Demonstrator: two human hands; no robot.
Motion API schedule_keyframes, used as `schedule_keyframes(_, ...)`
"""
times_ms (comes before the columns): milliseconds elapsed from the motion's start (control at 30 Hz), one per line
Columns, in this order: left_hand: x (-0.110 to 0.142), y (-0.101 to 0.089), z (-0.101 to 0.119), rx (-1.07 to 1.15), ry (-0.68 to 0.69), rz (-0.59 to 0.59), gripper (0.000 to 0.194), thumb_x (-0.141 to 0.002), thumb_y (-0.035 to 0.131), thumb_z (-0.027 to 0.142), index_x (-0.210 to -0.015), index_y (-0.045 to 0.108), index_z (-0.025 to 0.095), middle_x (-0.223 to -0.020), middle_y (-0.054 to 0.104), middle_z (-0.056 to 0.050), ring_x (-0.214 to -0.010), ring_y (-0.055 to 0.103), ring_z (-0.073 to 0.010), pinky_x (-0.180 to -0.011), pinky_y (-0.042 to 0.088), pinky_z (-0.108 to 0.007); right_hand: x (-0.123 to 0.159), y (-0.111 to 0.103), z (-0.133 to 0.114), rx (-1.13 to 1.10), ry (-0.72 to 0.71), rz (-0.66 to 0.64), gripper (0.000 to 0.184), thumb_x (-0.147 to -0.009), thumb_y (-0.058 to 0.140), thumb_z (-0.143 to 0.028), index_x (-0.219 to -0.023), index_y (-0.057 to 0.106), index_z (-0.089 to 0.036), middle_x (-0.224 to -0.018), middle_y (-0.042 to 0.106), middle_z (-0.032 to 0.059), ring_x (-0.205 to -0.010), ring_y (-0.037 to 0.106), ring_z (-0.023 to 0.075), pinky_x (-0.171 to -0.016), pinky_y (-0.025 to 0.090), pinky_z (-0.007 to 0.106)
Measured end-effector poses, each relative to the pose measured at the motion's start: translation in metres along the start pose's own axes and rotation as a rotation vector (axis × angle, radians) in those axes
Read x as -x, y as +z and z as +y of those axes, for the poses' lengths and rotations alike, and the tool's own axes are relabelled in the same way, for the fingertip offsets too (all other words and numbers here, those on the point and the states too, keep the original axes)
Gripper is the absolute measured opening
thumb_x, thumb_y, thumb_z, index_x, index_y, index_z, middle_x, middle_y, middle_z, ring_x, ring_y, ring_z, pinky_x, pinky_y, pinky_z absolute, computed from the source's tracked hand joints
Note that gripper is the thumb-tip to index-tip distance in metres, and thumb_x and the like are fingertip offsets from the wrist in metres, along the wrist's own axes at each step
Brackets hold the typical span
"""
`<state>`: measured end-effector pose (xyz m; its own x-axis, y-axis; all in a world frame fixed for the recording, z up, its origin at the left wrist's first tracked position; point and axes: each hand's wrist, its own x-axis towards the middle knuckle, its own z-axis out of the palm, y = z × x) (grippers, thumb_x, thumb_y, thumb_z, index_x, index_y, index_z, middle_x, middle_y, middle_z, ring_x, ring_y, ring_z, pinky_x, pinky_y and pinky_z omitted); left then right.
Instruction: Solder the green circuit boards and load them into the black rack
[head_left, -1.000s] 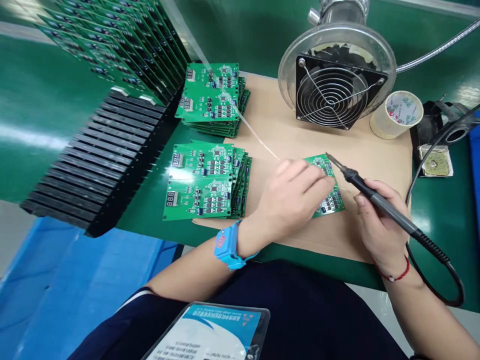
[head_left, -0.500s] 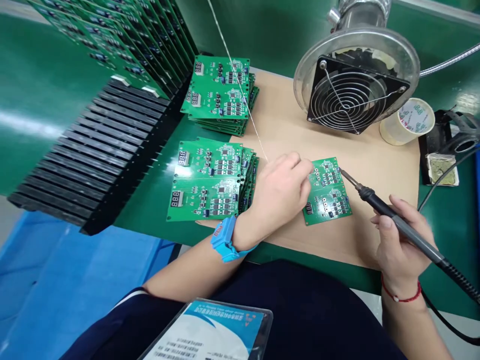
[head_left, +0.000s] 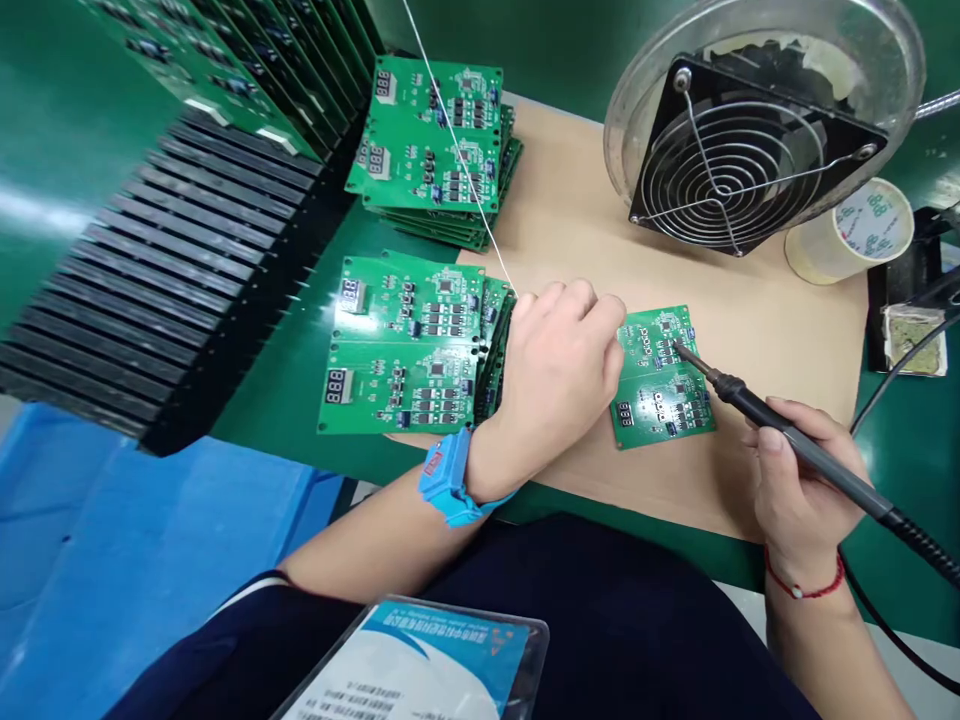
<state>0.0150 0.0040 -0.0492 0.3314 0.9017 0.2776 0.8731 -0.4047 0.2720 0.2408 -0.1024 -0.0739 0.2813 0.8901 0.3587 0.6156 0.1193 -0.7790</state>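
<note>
A soldering iron is gripped pen-like in my right hand. Its tip meets the upper half of a green circuit board lying on the brown sheet, or hovers just over it. My left hand is closed at that board's left edge, knuckles up. A thin strand of solder wire runs down from above into this hand; the fingertips are hidden beneath it. Left of the hand lies a stack of circuit boards, with another board stack behind it.
A round fan hood stands at the back right. Beside it are a tape roll and an iron stand with a sponge. At the left, a black slotted rack holds upright boards. Brown sheet covers part of the green table.
The iron's tip has shifted from the board's right edge inward, among the components. My left hand stays closed near the board. The whole view has shifted slightly.
</note>
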Motion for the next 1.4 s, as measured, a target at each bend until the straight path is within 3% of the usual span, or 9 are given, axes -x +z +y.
schedule_keyframes(300, 0.002, 0.003, -0.001, -0.013, 0.138, -0.036, 0.024, -0.101, 0.044, 0.015, -0.095, 0.068, 0.019, -0.088, 0.062, -0.006, -0.082, 0.055, -0.0226, -0.072, 0.034, -0.035, 0.000, -0.001, 0.000, 0.024, 0.000, -0.008, 0.020, -0.090, 0.073, -0.032, -0.107, 0.073, -0.022, -0.095, 0.077, 0.0039, -0.078, 0.072, 0.0189, -0.071, 0.058, 0.038)
schedule_keyframes(633, 0.002, 0.004, -0.001, -0.007, 0.059, 0.026, 0.023, -0.100, 0.047, 0.017, -0.093, 0.068, 0.022, -0.087, 0.064, -0.005, -0.083, 0.056, -0.0234, -0.074, 0.036, -0.037, -0.002, -0.002, -0.003, 0.013, -0.054, 0.011, 0.020, -0.089, 0.073, -0.028, -0.109, 0.074, -0.023, -0.093, 0.076, 0.0030, -0.075, 0.071, 0.0174, -0.068, 0.057, 0.035)
schedule_keyframes(800, 0.003, 0.006, 0.000, -0.016, 0.095, 0.061, 0.023, -0.100, 0.047, 0.016, -0.090, 0.067, 0.021, -0.085, 0.062, -0.005, -0.081, 0.055, -0.0228, -0.071, 0.034, -0.036, -0.004, -0.002, -0.005, -0.018, -0.097, 0.059, 0.019, -0.088, 0.074, -0.028, -0.106, 0.076, -0.022, -0.089, 0.075, 0.0026, -0.070, 0.069, 0.0163, -0.063, 0.054, 0.033)
schedule_keyframes(1400, 0.004, 0.011, 0.002, -0.023, 0.199, -0.001, 0.022, -0.100, 0.050, 0.014, -0.090, 0.069, 0.020, -0.086, 0.064, -0.005, -0.082, 0.054, -0.0225, -0.073, 0.035, -0.036, -0.004, -0.001, -0.005, -0.027, -0.090, 0.020, 0.016, -0.090, 0.072, -0.025, -0.105, 0.075, -0.022, -0.084, 0.073, 0.0008, -0.069, 0.066, 0.0151, -0.063, 0.051, 0.032)
